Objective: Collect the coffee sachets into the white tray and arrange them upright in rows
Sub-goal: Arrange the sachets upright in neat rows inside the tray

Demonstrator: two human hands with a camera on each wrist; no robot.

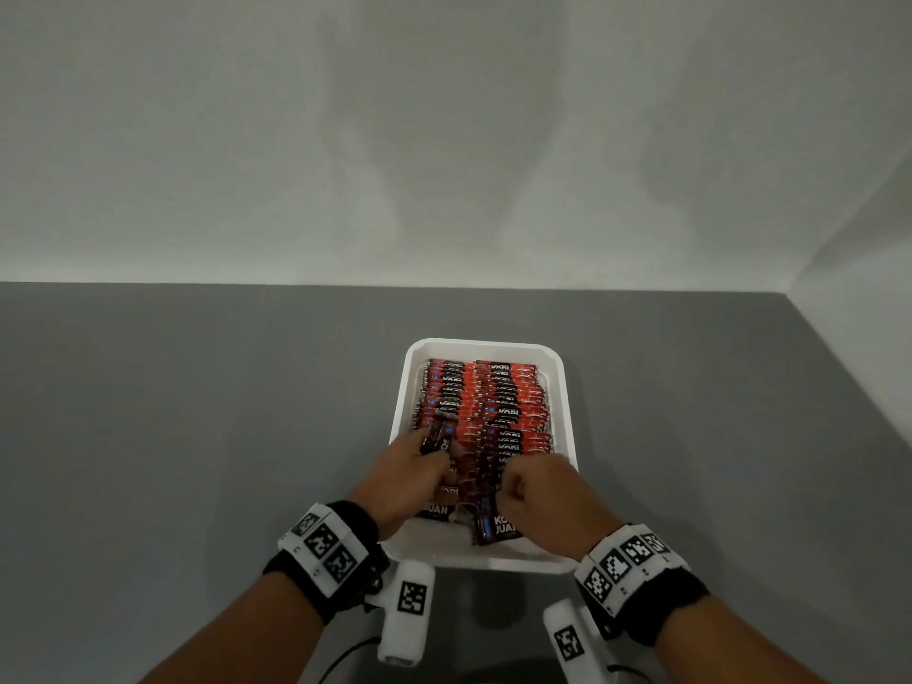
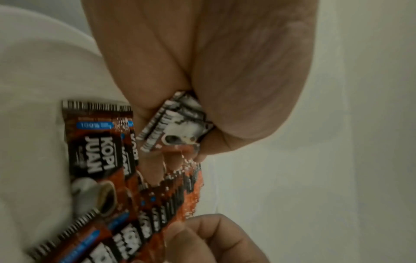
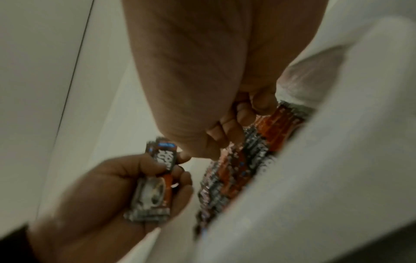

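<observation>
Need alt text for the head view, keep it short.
Two bare hands work at the near end of a white rectangular plastic tray packed with two rows of upright red-and-black coffee sachets; the left hand grips one sachet, the right hand is curled among loose ones, on a grey table.

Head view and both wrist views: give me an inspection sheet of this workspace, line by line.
Surface: plain grey tabletop, matte.
Job's things: white rectangular tray holding red-and-black coffee sachets upright in two rows; a few sachets lie loose at the near end.
Clutter: nothing seen.
Grippers: left hand holds a small bunch of sachets in curled fingers; right hand is curled at the near row, its hold cannot be told.
Cables: thin black cable runs from the white wrist-camera unit.
Surroundings: bare pale wall behind the table.
</observation>
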